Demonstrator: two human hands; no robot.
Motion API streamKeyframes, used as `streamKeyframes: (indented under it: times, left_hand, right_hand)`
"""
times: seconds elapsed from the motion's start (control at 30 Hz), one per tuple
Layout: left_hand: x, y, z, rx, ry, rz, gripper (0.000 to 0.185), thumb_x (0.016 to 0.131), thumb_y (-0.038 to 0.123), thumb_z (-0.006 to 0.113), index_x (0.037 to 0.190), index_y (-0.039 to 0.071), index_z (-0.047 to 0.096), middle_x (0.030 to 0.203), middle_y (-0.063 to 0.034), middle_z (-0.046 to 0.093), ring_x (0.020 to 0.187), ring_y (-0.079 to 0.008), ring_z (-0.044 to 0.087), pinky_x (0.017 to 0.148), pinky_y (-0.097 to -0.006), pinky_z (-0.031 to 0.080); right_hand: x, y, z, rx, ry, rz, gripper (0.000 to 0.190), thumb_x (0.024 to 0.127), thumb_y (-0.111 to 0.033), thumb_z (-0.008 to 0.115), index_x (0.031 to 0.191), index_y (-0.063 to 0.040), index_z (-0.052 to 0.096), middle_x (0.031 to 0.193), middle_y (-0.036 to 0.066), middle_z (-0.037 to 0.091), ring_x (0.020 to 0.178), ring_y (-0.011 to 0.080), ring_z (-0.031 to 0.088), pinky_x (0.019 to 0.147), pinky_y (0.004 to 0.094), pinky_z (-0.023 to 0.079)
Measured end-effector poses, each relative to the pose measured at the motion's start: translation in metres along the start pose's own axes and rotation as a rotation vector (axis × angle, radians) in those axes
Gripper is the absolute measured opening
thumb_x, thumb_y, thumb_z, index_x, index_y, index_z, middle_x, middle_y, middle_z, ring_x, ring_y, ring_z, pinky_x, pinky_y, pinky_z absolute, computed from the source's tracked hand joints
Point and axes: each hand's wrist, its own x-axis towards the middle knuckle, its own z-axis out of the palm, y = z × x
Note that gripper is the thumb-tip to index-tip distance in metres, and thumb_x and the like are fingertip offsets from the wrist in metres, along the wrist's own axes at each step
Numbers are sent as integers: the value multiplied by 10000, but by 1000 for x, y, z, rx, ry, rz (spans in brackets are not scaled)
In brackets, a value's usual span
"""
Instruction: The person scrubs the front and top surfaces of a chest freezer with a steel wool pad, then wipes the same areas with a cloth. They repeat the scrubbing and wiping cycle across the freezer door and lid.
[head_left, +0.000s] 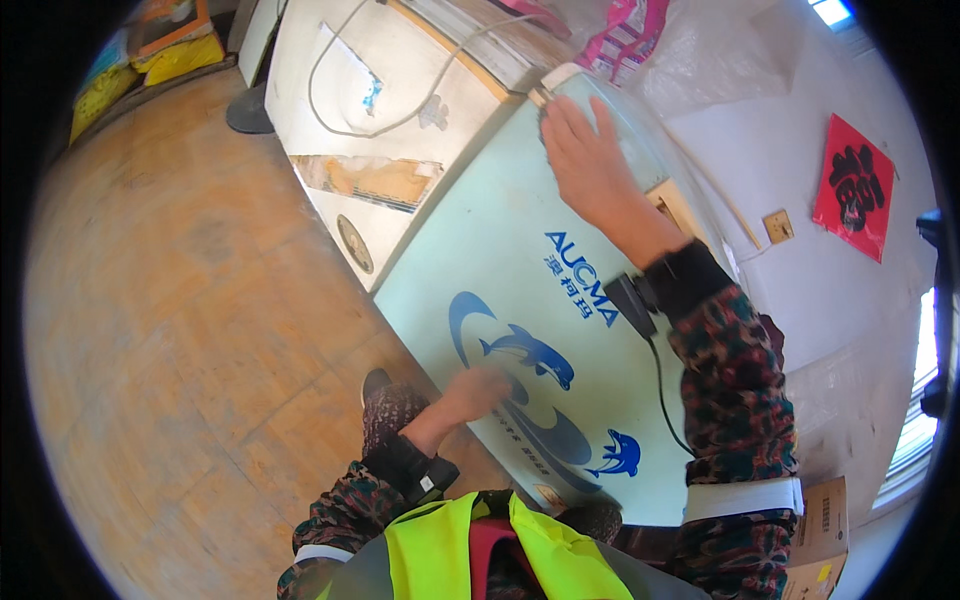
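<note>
The pale green chest freezer (465, 240), bearing the Aucma name and blue dolphins, lies before me. My right hand (589, 161) reaches to its far end, fingers stretched near the corner; a small dark-edged thing shows at the fingertips, too hidden to name, and whether I grip it is unclear. Blurred, my left hand (478, 391) is over the freezer's near left side beside the dolphin print, its fingers not clearly seen. Each wrist wears a black band with a device; a black cable (664, 390) hangs from the right one.
A worn white cabinet (367, 247) with a loose grey cord (420, 120) adjoins the freezer's far end. Tiled floor (187, 300) lies left, filled bags (180, 60) stand far left. On the right wall are a socket (778, 226) and a red paper sign (855, 187); a cardboard box (821, 532) stands below.
</note>
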Motion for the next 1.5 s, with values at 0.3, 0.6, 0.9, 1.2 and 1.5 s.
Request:
streamKeyframes:
  times: [0.3, 0.6, 0.9, 1.2, 1.5]
  left_hand:
    - [-8, 6, -8, 15, -59, -77, 300, 895, 349, 562, 1018, 91, 653, 1021, -166, 649, 993, -387, 594, 822, -462, 481]
    - [-6, 1, -11, -9, -44, -85, 315, 911, 346, 542, 998, 65, 653, 1015, -169, 638, 972, -380, 593, 815, -463, 469]
    - [-7, 6, -16, 22, -64, -81, 311, 914, 341, 530, 963, 56, 643, 968, -180, 634, 948, -382, 589, 795, -465, 459]
    - [-3, 3, -16, 17, -23, -48, 321, 913, 347, 523, 973, 57, 646, 957, -180, 646, 943, -384, 597, 783, -470, 463]
    - [-2, 5, -15, -14, -48, -79, 304, 906, 332, 542, 986, 58, 648, 983, -179, 646, 960, -373, 601, 794, -456, 469]
  right_hand:
    - [13, 1, 7, 84, -24, 39, 386, 839, -204, 544, 1172, -21, 609, 1260, 104, 546, 1310, 262, 370, 1121, 506, 218]
    - [35, -1, 16, -94, -37, -55, 401, 840, -217, 543, 1183, -26, 621, 1273, 99, 542, 1276, 257, 397, 1119, 490, 225]
    - [-2, -10, 12, 68, -59, 6, 393, 834, -230, 550, 1173, -43, 618, 1250, 91, 543, 1268, 279, 395, 1119, 487, 217]
    - [47, -13, 24, 12, -105, 35, 337, 847, -211, 546, 1145, -73, 622, 1247, 79, 545, 1306, 280, 368, 1132, 497, 186]
    - [-10, -11, 4, 163, -112, 70, 347, 827, -172, 574, 1156, -70, 612, 1264, 65, 510, 1306, 275, 368, 1136, 494, 178]
